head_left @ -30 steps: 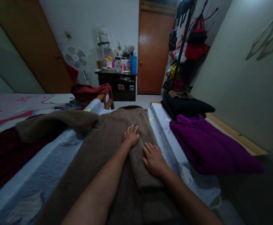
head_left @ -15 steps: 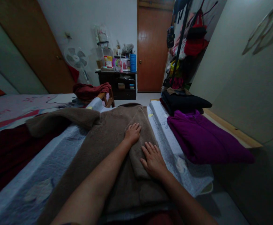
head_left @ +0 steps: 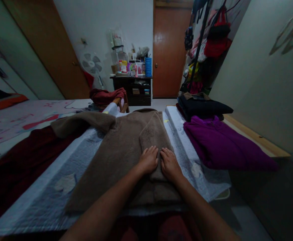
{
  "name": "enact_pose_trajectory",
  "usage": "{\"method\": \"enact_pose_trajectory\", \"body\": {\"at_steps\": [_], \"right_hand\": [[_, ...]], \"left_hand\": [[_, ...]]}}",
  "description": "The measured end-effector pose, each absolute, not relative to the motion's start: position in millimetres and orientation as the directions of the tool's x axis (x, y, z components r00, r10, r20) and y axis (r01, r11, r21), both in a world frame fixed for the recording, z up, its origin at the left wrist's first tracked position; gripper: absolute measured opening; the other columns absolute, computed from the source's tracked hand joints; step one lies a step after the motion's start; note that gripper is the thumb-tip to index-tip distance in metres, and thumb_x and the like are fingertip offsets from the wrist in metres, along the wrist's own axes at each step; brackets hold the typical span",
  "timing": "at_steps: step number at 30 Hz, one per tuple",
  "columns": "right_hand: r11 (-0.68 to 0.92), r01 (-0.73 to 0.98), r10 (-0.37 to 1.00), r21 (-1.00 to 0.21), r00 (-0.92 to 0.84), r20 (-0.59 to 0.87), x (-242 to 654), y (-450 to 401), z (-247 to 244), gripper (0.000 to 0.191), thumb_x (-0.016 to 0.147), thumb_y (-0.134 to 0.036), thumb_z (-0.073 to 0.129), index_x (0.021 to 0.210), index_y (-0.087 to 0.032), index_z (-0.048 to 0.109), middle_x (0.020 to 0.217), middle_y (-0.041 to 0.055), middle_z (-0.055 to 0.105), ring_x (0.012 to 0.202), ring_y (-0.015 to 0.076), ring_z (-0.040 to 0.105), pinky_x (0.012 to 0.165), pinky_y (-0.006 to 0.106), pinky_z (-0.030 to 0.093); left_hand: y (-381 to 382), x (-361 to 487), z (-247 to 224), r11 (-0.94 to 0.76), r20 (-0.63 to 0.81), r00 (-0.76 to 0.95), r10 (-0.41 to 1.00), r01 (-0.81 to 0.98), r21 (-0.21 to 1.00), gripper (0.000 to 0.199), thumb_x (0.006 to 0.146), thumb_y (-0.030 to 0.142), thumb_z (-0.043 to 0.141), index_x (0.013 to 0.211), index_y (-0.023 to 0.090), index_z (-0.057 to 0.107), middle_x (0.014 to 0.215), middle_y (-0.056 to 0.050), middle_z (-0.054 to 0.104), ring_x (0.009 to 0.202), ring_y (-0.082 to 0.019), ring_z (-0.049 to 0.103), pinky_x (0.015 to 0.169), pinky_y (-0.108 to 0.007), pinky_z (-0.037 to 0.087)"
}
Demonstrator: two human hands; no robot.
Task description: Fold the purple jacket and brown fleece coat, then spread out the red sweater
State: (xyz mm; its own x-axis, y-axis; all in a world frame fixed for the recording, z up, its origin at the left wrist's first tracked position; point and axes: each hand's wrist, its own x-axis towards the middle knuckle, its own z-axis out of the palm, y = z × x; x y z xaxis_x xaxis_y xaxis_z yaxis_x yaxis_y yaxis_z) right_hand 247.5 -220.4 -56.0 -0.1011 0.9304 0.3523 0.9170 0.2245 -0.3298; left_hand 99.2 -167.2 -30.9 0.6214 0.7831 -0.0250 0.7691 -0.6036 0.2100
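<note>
A brown fleecy garment lies spread on the pale blue bed cover. Its right sleeve is folded inward over the body, while the left sleeve stretches out to the left. My left hand lies palm down on the folded sleeve, fingers extended. Close beside it, my right hand rests flat along the sleeve's outer side, its fingers also stretched out. Neither hand grasps the cloth.
A folded purple garment lies to the right, before a stack of dark folded clothes. Dark red cloth covers the left side. Farther back are a fan, a dark cabinet and a wooden door.
My left hand has slid down the folded sleeve toward me and now lies beside my right hand. My right hand has shifted slightly. The view has turned a little left.
</note>
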Motion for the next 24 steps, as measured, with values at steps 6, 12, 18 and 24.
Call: {"method": "enact_pose_trajectory", "body": {"at_steps": [6, 12, 18, 24], "right_hand": [[0.215, 0.913, 0.948, -0.347, -0.11, 0.299, 248.5, -220.2, -53.1, 0.044, 0.085, -0.011, 0.042, 0.126, -0.008, 0.059, 0.142, 0.0157, 0.051, 0.136, 0.025, 0.039, 0.115, 0.043, 0.029], [0.229, 0.913, 0.947, -0.337, -0.128, 0.295, 251.0, -219.2, -53.7, 0.042, 0.087, -0.014, 0.042, 0.125, -0.01, 0.059, 0.142, 0.0145, 0.051, 0.137, 0.0245, 0.038, 0.115, 0.043, 0.028], [0.181, 0.941, 0.975, -0.287, -0.133, 0.181, 245.4, -222.6, -46.4, 0.043, 0.091, -0.019, 0.043, 0.13, -0.008, 0.055, 0.147, 0.0161, 0.045, 0.14, 0.0266, 0.034, 0.115, 0.044, 0.026], [0.151, 0.957, 0.983, -0.249, -0.119, 0.141, 239.7, -230.1, -45.1, 0.051, 0.094, -0.026, 0.041, 0.141, -0.006, 0.045, 0.154, 0.0155, 0.035, 0.144, 0.0278, 0.026, 0.117, 0.045, 0.02]], "left_hand": [[-203.4, 91.9, -33.3, -0.589, -0.015, 0.61, 0.792, 0.771, 0.243, 0.059, 0.09, 0.034, 0.042, 0.145, 0.014, 0.04, 0.155, -0.012, 0.035, 0.145, -0.026, 0.027, 0.119, -0.048, 0.02], [-209.6, 89.8, -47.2, -0.583, 0.096, 0.579, 0.81, 0.772, 0.253, 0.056, 0.092, 0.034, 0.041, 0.145, 0.016, 0.041, 0.154, -0.009, 0.037, 0.144, -0.023, 0.028, 0.12, -0.046, 0.019], [-212.4, 90.9, -50.8, -0.573, 0.123, 0.562, 0.818, 0.78, 0.252, 0.055, 0.092, 0.033, 0.041, 0.144, 0.015, 0.042, 0.153, -0.009, 0.038, 0.144, -0.024, 0.029, 0.12, -0.047, 0.018], [-213.2, 91.8, -47.7, -0.566, 0.101, 0.561, 0.822, 0.784, 0.256, 0.055, 0.092, 0.033, 0.039, 0.144, 0.015, 0.042, 0.154, -0.009, 0.037, 0.144, -0.024, 0.028, 0.12, -0.046, 0.018]]}}
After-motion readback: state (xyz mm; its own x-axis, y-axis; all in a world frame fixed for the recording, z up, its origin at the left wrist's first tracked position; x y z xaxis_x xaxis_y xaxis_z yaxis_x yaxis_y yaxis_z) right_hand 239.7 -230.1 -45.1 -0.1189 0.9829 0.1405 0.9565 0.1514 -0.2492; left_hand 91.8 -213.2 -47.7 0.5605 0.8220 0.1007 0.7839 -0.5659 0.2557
